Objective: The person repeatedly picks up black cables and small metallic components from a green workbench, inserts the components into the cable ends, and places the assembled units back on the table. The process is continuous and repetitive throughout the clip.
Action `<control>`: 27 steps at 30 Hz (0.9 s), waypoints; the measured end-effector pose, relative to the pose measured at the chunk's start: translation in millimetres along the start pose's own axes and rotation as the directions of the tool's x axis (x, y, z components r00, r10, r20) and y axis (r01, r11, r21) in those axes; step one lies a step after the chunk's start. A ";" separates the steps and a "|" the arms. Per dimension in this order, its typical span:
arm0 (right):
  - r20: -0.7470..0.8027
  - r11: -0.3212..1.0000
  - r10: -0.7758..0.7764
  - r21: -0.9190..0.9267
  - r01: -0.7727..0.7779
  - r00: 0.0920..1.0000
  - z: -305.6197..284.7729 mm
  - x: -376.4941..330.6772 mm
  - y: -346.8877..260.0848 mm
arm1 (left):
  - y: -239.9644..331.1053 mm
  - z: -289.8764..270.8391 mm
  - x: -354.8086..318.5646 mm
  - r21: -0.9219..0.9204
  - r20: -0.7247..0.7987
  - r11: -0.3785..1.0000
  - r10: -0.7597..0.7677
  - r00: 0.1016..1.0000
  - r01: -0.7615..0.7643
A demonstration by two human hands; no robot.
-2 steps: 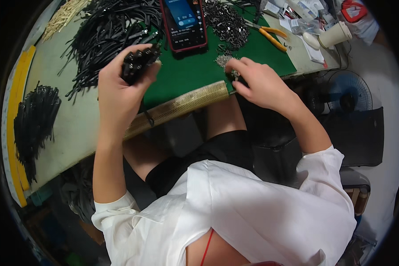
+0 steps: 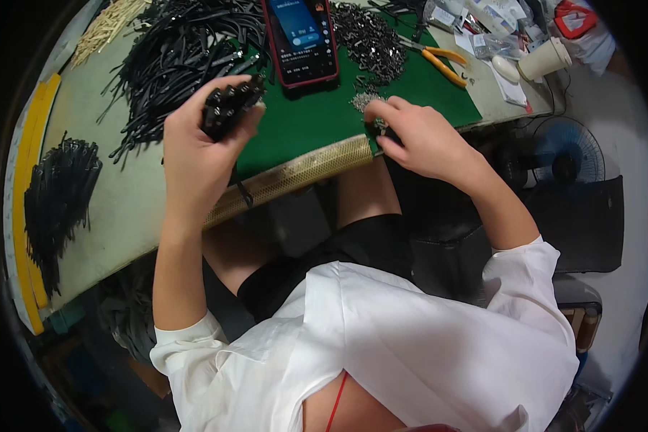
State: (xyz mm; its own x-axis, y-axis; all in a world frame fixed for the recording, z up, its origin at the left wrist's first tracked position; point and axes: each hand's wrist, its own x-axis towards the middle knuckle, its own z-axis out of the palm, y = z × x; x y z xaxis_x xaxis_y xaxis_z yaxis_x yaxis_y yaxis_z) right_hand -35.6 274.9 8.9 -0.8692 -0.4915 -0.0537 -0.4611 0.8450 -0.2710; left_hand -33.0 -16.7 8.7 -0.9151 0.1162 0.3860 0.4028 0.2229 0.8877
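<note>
Surface [image 2: 115,209]: pale worktop, strewn with parts.
Green mat [image 2: 317,122]: lies on the surface's near edge.
Black strap pile [image 2: 173,57]: heaped left of the phone [image 2: 300,39].
Left hand [image 2: 201,147]: clamped on a bundle of black straps [image 2: 230,104], raised above the mat.
Right hand [image 2: 421,137]: fingertips pinched together on a small metal piece [image 2: 379,128] at the mat's edge.
Metal fittings heap [image 2: 367,39]: beyond the right hand.
Yellow-handled pliers [image 2: 439,61]: right of the heap.
</note>
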 end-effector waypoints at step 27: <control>0.174 0.004 -0.065 0.985 -0.174 0.983 -21.3 -0.5 -91.2 | 17.7 15.5 -29.9 0.466 -0.012 0.746 0.542 0.840 -0.475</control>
State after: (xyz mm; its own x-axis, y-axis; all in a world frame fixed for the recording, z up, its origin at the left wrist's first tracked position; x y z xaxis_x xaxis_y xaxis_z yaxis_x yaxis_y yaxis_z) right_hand 3.1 202.5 54.1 -0.7929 -0.5749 -0.2022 0.3254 -0.1188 -0.9381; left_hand 1.7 -1.2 9.0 -0.5511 0.2072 0.8083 0.7432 0.5623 0.3625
